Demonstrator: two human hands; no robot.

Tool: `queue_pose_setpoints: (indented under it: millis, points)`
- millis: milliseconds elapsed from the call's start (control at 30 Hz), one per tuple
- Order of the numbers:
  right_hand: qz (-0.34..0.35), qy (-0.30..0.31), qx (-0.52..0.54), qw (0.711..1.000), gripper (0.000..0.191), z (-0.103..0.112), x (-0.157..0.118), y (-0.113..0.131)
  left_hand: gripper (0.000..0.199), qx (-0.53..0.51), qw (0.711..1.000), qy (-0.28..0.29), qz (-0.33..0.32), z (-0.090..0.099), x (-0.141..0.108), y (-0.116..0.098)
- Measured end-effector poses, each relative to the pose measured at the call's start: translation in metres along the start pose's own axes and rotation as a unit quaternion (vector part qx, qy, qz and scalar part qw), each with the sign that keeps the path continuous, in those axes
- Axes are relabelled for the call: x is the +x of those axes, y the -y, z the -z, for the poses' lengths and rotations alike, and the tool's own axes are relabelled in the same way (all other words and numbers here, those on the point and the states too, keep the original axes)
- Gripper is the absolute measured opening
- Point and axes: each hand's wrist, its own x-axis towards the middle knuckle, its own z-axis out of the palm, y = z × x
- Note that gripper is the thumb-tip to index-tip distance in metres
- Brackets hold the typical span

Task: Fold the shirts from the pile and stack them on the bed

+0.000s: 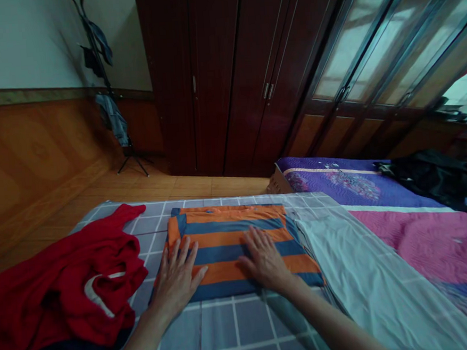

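A red top [61,283] lies heaped at the left, out of the way. The left hand [173,278], spread open and gripping nothing, rests on the striped shirt [221,254] in the middle. The right hand [266,260] lies flat there too, holding nothing, perhaps to keep it smooth. Further right are a pale cloth [368,272] and a bed [417,237]

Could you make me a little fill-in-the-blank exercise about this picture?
The left hand and right hand rest on a striped garment of orange and ____.
The crumpled garment to its left is mostly ____.
The bedspread on the right has two broad areas, purple and ____.

Missing words: blue; red; pink.
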Motion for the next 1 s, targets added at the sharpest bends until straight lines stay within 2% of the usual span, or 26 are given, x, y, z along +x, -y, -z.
queue_pose_setpoints:
  millis: [67, 100, 133, 233, 267, 300, 400, 433, 567, 667, 800, 867, 1000]
  points:
    - [0.093, 0.020, 0.047, 0.994, 0.066, -0.005, -0.002, 0.021, 0.064, 0.000, 1.000, 0.005, 0.003, 0.001, 0.000, -0.001]
    - [0.102, 0.025, 0.055, 0.993, 0.067, -0.006, 0.001, 0.023, 0.064, 0.000, 1.000, 0.007, 0.003, 0.002, 0.000, -0.001]
    - [0.083, 0.027, 0.051, 0.995, 0.067, -0.006, 0.005, 0.021, 0.064, 0.000, 1.000, 0.007, 0.003, 0.002, 0.000, -0.001]
    - [-0.078, 0.012, -0.002, 0.997, 0.067, -0.005, 0.024, -0.001, 0.064, 0.000, 1.000, 0.002, 0.002, 0.002, 0.001, -0.001]
    - [-0.111, 0.008, -0.015, 0.994, 0.066, -0.005, 0.031, -0.007, 0.064, 0.000, 1.000, 0.000, 0.002, 0.002, 0.001, -0.001]
    - [-0.112, 0.006, -0.019, 0.994, 0.065, -0.005, 0.037, -0.010, 0.064, 0.000, 1.000, -0.002, 0.002, 0.001, 0.001, 0.000]
    - [-0.025, 0.002, 0.003, 1.000, 0.060, -0.007, 0.050, -0.007, 0.064, 0.000, 1.000, -0.013, -0.002, -0.001, 0.000, 0.001]
    - [-0.023, -0.006, 0.008, 1.000, 0.058, -0.007, 0.053, -0.004, 0.063, -0.001, 1.000, -0.017, -0.005, -0.002, 0.000, 0.002]
    - [-0.113, -0.042, 0.001, 0.993, 0.048, -0.008, 0.062, 0.001, 0.063, -0.011, 1.000, -0.024, -0.008, -0.004, -0.001, 0.002]
    - [-0.087, -0.039, 0.005, 0.995, 0.046, -0.005, 0.070, -0.006, 0.063, -0.014, 1.000, -0.025, 0.002, -0.003, -0.001, 0.001]
    - [-0.110, -0.047, -0.001, 0.993, 0.051, -0.001, 0.081, -0.003, 0.062, -0.011, 1.000, -0.017, 0.005, 0.000, -0.001, -0.001]
    - [-0.088, -0.046, 0.000, 0.995, 0.050, -0.002, 0.082, 0.012, 0.062, -0.008, 1.000, -0.015, 0.004, 0.001, -0.001, -0.002]
    - [0.050, -0.010, 0.035, 0.998, 0.055, -0.009, 0.080, 0.042, 0.063, -0.008, 1.000, -0.011, 0.001, 0.002, 0.000, -0.001]
